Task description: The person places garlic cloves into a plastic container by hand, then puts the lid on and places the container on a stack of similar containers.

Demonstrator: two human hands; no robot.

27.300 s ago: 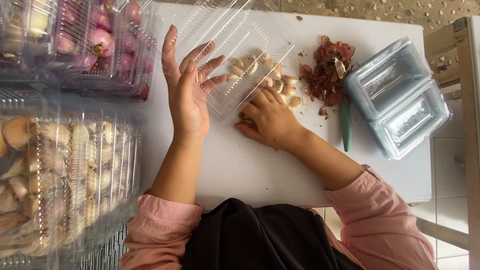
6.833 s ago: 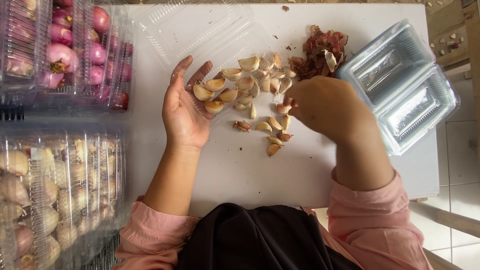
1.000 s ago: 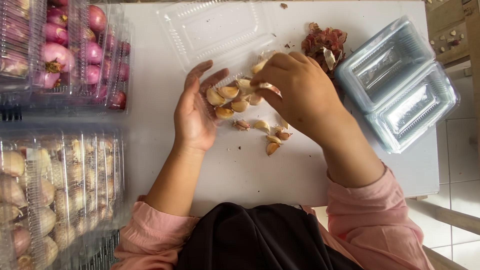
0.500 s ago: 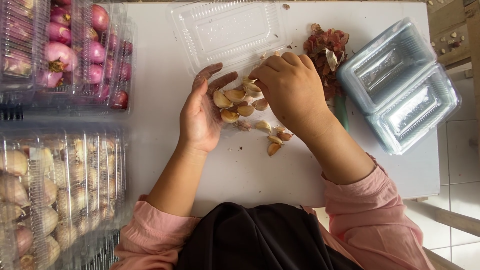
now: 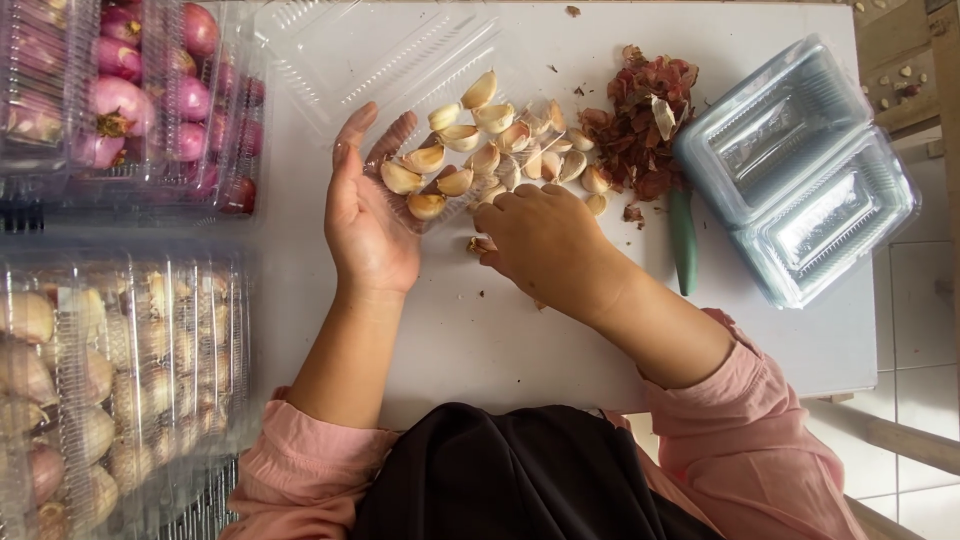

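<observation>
With my left hand (image 5: 368, 225) flat and open against the garlic cloves (image 5: 480, 150) at the clear tray (image 5: 340, 50) on the counter (image 5: 500, 340), my right hand (image 5: 540, 240) cups loosely over strays, its hold hidden, sweeping them together.

We are looking from one camera on the person's head, facing straight down at the white table (image 5: 780, 340). We are seeing it quite near, with both forearms entering from the bottom edge. No second view is sharing this scene.
</observation>
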